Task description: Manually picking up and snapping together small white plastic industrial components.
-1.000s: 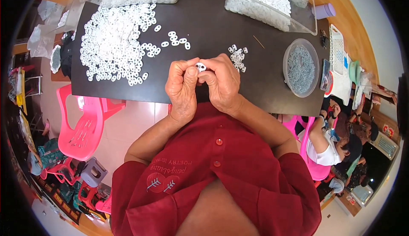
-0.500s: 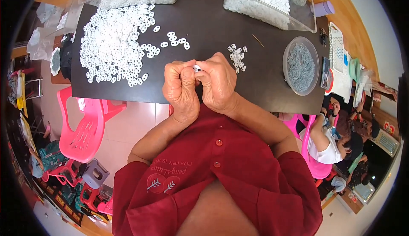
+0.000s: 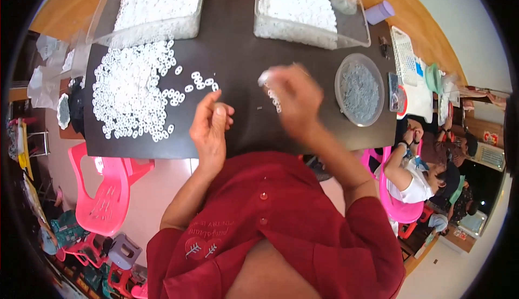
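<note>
My left hand (image 3: 210, 131) is above the dark table with thumb and index finger apart, nothing visible in it. Its index fingertip is close to a few loose white two-holed plastic pieces (image 3: 197, 81). Blurred by motion, my right hand (image 3: 296, 96) pinches a small white plastic piece (image 3: 264, 77) at its fingertips. It hangs over a small group of white pieces (image 3: 277, 103), partly hiding them. A large heap of the same two-holed pieces (image 3: 130, 91) spreads on the table to the left.
Two clear bins (image 3: 157, 34) (image 3: 294, 31) of white pieces stand at the back. At right are a round tub (image 3: 383, 91) of small metal parts, a phone (image 3: 393, 85) and a purple cup (image 3: 380, 11). A pink chair (image 3: 105, 202) stands at left; people sit at right.
My hands have come apart from their shared grip on a small piece. The right has moved rightward over the small group; the left has lowered slightly and loosened. The view has shifted.
</note>
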Demonstrator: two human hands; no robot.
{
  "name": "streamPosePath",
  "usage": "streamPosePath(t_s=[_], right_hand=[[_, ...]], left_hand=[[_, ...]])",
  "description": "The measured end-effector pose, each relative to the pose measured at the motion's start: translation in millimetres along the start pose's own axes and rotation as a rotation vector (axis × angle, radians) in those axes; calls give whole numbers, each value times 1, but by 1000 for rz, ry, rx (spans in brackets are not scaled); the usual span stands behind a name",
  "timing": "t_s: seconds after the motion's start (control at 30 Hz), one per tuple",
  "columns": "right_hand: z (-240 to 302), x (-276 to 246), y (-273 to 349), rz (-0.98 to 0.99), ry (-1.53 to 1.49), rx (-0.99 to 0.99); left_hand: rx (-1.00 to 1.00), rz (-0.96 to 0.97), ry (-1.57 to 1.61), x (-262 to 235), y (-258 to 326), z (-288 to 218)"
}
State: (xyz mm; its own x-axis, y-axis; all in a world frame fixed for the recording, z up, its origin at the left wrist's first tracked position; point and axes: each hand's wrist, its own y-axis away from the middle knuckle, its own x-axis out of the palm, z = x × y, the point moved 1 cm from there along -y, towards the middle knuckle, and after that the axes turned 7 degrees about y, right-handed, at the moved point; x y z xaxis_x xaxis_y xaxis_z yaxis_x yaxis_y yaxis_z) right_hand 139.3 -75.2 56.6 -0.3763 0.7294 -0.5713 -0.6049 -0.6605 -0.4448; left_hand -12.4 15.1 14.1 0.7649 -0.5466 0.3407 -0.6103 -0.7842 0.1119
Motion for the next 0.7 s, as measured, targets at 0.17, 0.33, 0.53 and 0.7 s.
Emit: streamPosePath(t_s=[0.17,0.33,0.53,0.7], right_hand=[[-43,-53,-86,-212,223,74],[-72,-66,-110,-236,570,-255],[-65,-13,-5,286,478,-366],[-78,30,70,320,298,-296]], left_hand=[[-42,-21,-90,-10,-13,14],[35,52,-365,-1,-23,30],[71,163,-600,-1,-21,50],[19,152,-570,-5,-23,58]])
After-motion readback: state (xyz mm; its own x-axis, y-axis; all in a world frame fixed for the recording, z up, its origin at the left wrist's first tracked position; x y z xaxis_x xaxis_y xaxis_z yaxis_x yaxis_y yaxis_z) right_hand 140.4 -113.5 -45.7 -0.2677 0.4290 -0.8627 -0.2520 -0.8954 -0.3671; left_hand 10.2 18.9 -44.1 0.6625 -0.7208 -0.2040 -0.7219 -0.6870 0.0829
